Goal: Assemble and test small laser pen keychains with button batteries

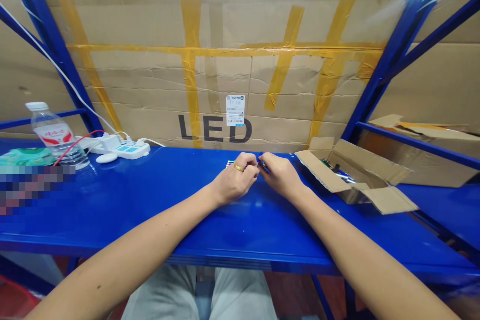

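My left hand, with a gold ring on one finger, is closed in a pinch above the middle of the blue table. Close against it on the right, my right hand is also closed. A small dark shiny piece shows at the right fingertips; its kind is too small to tell. What the left fingers pinch is hidden behind them. Just behind the left hand, a small striped coloured thing peeks out on the table.
An open cardboard box with small pens or tools inside stands right of my hands. To the left are a white power strip, a plastic water bottle and a green packet. A large taped cardboard sheet closes off the back.
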Demonstrator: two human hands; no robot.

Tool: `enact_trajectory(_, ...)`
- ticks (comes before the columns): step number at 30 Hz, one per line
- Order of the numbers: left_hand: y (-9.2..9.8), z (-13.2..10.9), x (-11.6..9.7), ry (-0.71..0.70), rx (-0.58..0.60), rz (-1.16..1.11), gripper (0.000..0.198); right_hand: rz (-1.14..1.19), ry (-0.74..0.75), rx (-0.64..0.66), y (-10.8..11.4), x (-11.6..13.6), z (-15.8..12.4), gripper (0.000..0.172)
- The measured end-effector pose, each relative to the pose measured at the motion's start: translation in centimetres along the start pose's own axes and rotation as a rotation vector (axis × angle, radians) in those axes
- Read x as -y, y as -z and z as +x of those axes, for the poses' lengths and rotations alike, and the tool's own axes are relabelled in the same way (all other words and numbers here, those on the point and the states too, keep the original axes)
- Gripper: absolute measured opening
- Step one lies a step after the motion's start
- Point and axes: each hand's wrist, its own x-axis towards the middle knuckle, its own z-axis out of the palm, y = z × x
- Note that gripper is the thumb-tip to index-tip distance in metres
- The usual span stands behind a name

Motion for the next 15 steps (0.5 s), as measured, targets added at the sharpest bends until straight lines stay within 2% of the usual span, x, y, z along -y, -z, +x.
enact_trajectory(6,-0.02,-0.14,-0.06,0.051,0.023,0.02,0.008,-0.008,0.007,0.037,0.13,0.05,-0.05,0.016)
enact_trajectory(15,-0.11,-0.07,-0.12,0.044,0.107,0.059,0.01,0.003,-0.011,0.064,0.21,0.19,0.04,0.019)
